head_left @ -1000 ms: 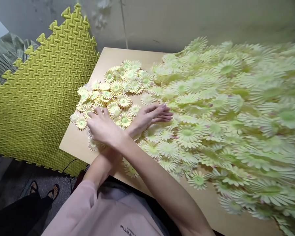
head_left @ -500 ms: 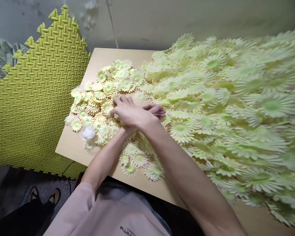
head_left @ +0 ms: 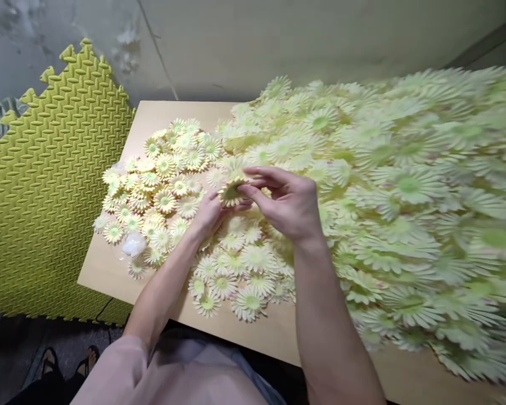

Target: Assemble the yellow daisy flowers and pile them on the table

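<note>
My right hand (head_left: pixel 293 205) pinches a small yellow-green artificial flower head (head_left: pixel 231 191) between thumb and fingers, its underside turned partly towards me. Just below and left of it, my left hand (head_left: pixel 211 212) reaches in with fingers stretched out under the flower head, which hides part of them. Small cream flower heads (head_left: pixel 164 166) with green centres lie in a loose pile left of my hands. Larger, paler flower heads (head_left: pixel 253 301) spread in front of my forearms.
A deep heap of large pale flowers (head_left: pixel 409 188) covers the right side of the wooden table (head_left: pixel 109 281). A clear round container with something white (head_left: pixel 134 244) sits near the left edge. A yellow foam mat (head_left: pixel 54 197) stands beside the table; a wall (head_left: pixel 299 45) rises behind.
My right hand has moved from the small pile, where it crossed over my left arm, back to the right with a small flower head in it. The view has shifted right.
</note>
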A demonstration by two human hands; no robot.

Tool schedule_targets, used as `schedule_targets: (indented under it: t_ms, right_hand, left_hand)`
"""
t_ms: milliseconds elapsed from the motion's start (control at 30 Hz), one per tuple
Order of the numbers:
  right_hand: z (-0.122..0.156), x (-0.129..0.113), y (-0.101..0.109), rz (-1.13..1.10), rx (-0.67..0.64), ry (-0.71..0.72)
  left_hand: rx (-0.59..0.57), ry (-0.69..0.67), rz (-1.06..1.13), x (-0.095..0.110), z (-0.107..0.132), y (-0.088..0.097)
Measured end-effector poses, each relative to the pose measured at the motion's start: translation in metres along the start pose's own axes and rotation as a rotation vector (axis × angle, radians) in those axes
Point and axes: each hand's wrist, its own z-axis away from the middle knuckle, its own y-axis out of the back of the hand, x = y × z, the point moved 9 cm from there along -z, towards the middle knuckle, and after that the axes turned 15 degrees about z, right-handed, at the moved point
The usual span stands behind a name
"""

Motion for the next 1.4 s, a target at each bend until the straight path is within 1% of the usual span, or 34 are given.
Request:
schedule_targets:
  t_ms: [33,67,133,167,267,367,467,533,700,800,867,933,1033,1200,1267,1400]
  right_hand:
    - [0.004,0.014,0.001,-0.032,0.034,-0.033]
    - [0.007,0.027,-0.001,-0.056,0.05,-0.054]
    - [0.012,0.047,-0.006,-0.08,0.074,-0.095]
    - [0.014,0.053,-0.009,-0.076,0.073,-0.105]
    - [0.015,0.058,-0.013,-0.021,0.061,-0.096]
    - [0.014,0.054,-0.012,0.008,0.032,-0.062]
    - [0.015,0.051,-0.019,-0.067,-0.089,-0.064]
    - [0.017,0.051,-0.021,-0.111,-0.137,-0.083]
    - [0.019,0.054,-0.018,-0.125,-0.11,-0.123]
    - [0.02,0.056,-0.021,-0.181,-0.133,-0.147]
    - [0.02,0.052,-0.023,-0.22,-0.16,-0.104]
    - [0.019,0.047,-0.021,-0.197,-0.139,-0.046]
    - [0.02,0.044,-0.013,-0.089,-0.065,-0.015]
    - [0.021,0.044,-0.013,0.01,-0.058,-0.039]
    - [0.021,0.047,-0.014,-0.034,-0.071,-0.06]
    - [0.023,0.059,-0.019,-0.245,-0.144,-0.138]
  left_hand:
    - [-0.027,-0.03,0.007,0.004,-0.002,-0.003]
    - [-0.01,-0.078,-0.009,0.01,-0.003,-0.001]
    - [-0.022,-0.148,-0.111,0.02,-0.004,-0.002]
    - [-0.029,-0.195,-0.184,0.025,-0.002,-0.003]
    - [-0.025,-0.334,-0.387,0.036,0.004,-0.008]
    - [0.001,-0.383,-0.439,0.037,0.006,-0.007]
    - [-0.002,-0.385,-0.475,0.035,0.005,-0.006]
    - [-0.014,-0.39,-0.519,0.035,0.004,-0.008]
    - [-0.048,-0.36,-0.522,0.032,0.003,-0.009]
    - [-0.034,-0.375,-0.485,0.034,0.002,-0.008]
    - [-0.028,-0.396,-0.474,0.035,0.003,-0.008]
    - [-0.029,-0.394,-0.477,0.035,0.002,-0.008]
    - [-0.052,-0.321,-0.457,0.028,0.001,-0.009]
    - [-0.103,-0.144,-0.392,0.013,-0.002,-0.012]
    - [-0.112,-0.12,-0.364,0.011,-0.003,-0.012]
    - [-0.116,-0.141,-0.364,0.013,-0.003,-0.01]
